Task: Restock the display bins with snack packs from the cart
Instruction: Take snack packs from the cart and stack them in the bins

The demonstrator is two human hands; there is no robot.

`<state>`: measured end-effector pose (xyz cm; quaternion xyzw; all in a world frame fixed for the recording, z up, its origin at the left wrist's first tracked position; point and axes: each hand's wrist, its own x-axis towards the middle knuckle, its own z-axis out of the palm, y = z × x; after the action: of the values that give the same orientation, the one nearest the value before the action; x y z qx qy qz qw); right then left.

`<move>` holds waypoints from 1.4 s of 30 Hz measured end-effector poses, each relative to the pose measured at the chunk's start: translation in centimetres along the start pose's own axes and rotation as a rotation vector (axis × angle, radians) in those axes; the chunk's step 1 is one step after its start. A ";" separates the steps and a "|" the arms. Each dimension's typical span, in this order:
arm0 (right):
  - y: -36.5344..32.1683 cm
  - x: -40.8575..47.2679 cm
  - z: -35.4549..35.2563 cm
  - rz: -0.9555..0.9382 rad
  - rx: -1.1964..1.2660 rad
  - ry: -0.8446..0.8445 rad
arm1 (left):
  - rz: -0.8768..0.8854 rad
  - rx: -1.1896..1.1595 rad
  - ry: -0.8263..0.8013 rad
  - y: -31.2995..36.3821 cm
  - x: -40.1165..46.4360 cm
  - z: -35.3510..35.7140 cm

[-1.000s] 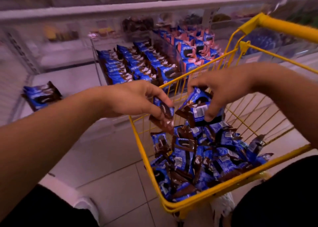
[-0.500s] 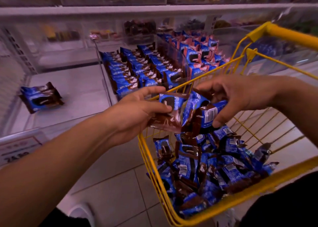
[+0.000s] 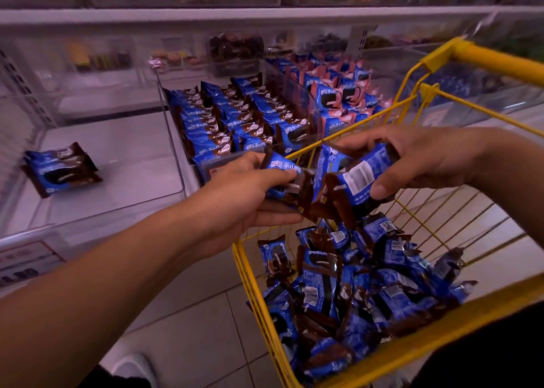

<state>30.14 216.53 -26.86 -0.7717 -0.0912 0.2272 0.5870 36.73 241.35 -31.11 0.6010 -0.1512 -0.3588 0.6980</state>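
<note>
A yellow wire cart (image 3: 412, 355) at the lower right holds a heap of blue-and-brown snack packs (image 3: 353, 293). Above its left rim, my left hand (image 3: 235, 199) pinches one pack (image 3: 284, 178) between thumb and fingers. My right hand (image 3: 418, 161) grips a small bunch of packs (image 3: 356, 181) right beside it, the two lots touching. Behind the hands a clear display bin (image 3: 306, 111) is filled with upright rows of the same blue packs (image 3: 235, 122). The bin to the left (image 3: 132, 167) holds only a small stack of packs (image 3: 61, 170).
A third bin at the right holds blue-and-pink packs (image 3: 338, 93). A shelf edge (image 3: 206, 16) runs above the bins, with more clear boxes on it. Price labels (image 3: 26, 264) front the left bin. Tiled floor (image 3: 191, 314) lies between me and the shelf; my white shoe (image 3: 135, 367) shows below.
Both hands have risen out of the cart with their packs and come together at its rim. The left-hand pack now faces up, front showing.
</note>
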 end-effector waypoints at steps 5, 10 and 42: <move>-0.5 0.4 1.3 -0.034 -0.186 0.040 | -0.024 -0.088 -0.158 -0.1 -0.4 0.4; -0.9 0.3 1.8 -0.071 -0.099 0.058 | 0.002 -0.010 -0.166 -0.1 -0.7 0.3; -1.2 1.0 3.5 -0.319 -0.244 0.514 | 0.079 -0.430 -0.052 0.2 0.5 -1.5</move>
<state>29.58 220.32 -26.71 -0.8444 -0.0865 -0.0825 0.5223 38.13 242.12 -31.37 0.4226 -0.1126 -0.3704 0.8195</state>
